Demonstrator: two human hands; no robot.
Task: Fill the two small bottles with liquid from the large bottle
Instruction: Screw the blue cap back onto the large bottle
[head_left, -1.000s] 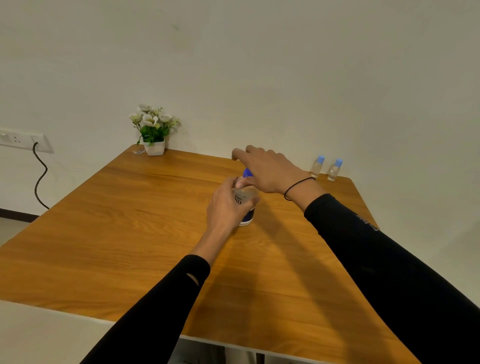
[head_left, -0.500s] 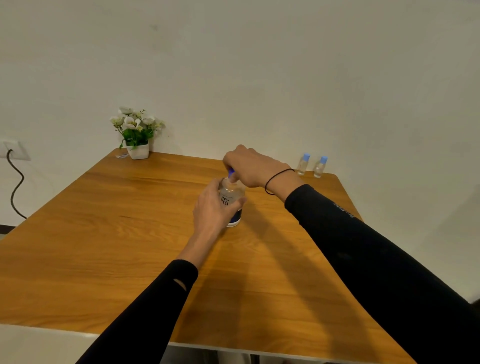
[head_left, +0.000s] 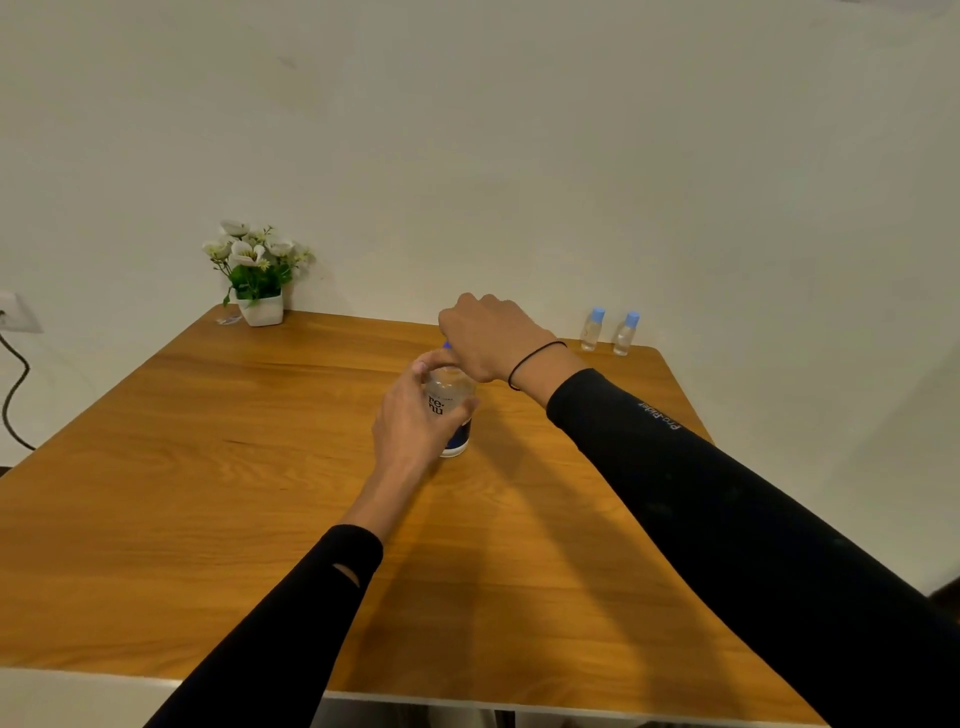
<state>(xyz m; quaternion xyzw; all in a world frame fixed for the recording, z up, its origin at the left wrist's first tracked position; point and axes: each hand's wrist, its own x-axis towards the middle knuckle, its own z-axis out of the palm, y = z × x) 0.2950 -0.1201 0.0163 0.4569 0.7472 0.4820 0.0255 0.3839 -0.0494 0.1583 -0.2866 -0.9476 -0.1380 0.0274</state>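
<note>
Honey-toned wood fills the scene as a person in black sleeves works at the large bottle (head_left: 451, 410), which stands upright near the middle of the counter (head_left: 208, 493). Their left hand (head_left: 415, 421) is wrapped round the clear body of the bottle, fingers curled over its printed label, bracing it against the wood. Their right hand (head_left: 485, 332) arches over the top with its fingers bunched down on the blue cap (head_left: 447, 345), of which only a sliver shows; the grip looks like a twist to open, though whether the cap has started to turn cannot be told. The two small bottles (head_left: 609, 332) wait side by side, upright and pale-capped, at the far right corner against the wall, well apart from the work and seemingly not yet touched. A potted white flower plant (head_left: 254, 270) sits at the far left corner. From where things stand, the hazards lie mostly ahead: a squeeze too firm from the bracing hand as the cap comes free could push liquid out of the neck and onto the counter; a wrench at the cap could tip the bottle if the lower hold slackens. Later, the narrow mouths of the small bottles leave little margin for pouring, and, light as they appear, they could be knocked over by a reaching sleeve
</note>
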